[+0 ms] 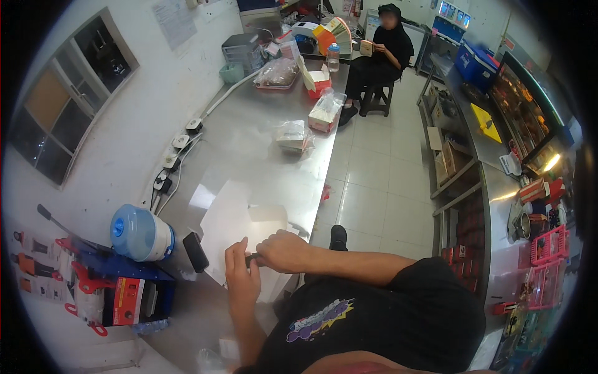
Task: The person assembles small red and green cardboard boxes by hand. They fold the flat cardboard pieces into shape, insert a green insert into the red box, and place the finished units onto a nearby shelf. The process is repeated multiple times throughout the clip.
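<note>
The person stands at a long steel table (249, 149) with both hands together over a white sheet of paper (227, 227) that lies flat near the table's front edge. The left hand (242, 279) and the right hand (283, 250) meet on a small dark object (251, 259), which shows only as a short dark sliver between the fingers; what it is cannot be told. Both hands look closed around it, the left gripping from below and the right pinching from above, though the fingers hide the exact hold. The object sits just above the near part of the paper, right at the table's edge. Judging by how easily two sets of fingertips carry it, it is probably light and stiff, small enough to slip, so a pinch at each end seems the safest hold. The paper looks thin and limp and would likely crease if it were lifted by one corner. Just left of the hands a black phone (195, 252) leans beside a blue and white jug (141, 232), with a red and blue machine (118, 290) nearer the person. Farther along the table lie bagged packets (293, 137) and red and white boxes (324, 112). At the far end another person (383, 53) sits on a stool, well apart from the work.
</note>
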The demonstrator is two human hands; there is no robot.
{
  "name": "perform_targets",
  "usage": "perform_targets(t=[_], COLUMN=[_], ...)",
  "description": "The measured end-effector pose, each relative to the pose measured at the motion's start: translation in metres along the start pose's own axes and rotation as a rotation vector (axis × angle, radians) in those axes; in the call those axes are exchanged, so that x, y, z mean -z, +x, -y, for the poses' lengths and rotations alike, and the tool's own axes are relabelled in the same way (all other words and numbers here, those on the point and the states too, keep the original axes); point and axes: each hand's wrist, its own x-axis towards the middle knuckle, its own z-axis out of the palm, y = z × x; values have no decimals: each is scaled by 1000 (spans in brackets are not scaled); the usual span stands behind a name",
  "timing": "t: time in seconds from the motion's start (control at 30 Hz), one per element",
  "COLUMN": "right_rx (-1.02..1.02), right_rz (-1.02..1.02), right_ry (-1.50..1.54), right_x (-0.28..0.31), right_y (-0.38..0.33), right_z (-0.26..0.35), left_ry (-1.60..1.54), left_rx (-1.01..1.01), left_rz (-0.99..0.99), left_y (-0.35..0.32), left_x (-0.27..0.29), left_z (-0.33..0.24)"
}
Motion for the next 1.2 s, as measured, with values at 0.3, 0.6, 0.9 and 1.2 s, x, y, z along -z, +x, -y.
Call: perform_targets(t=[0.3,0.6,0.9,1.2], right_rx=[233,363,342,558], right_rz=[-176,-81,-121,-110], right_ry=[116,174,224,388], right_x=[37,14,21,34], right_y=[43,35,46,58], right_z=[23,40,60,71], left_ry=[-1323,-1234,-1218,-1256], left_rx=[667,669,565,781], left_rz=[-598,-769,-766,-840], left_y=[-15,-56,-46,-75], left_x=[-14,-24,2,-2], left_z=[-3,14,-5,30])
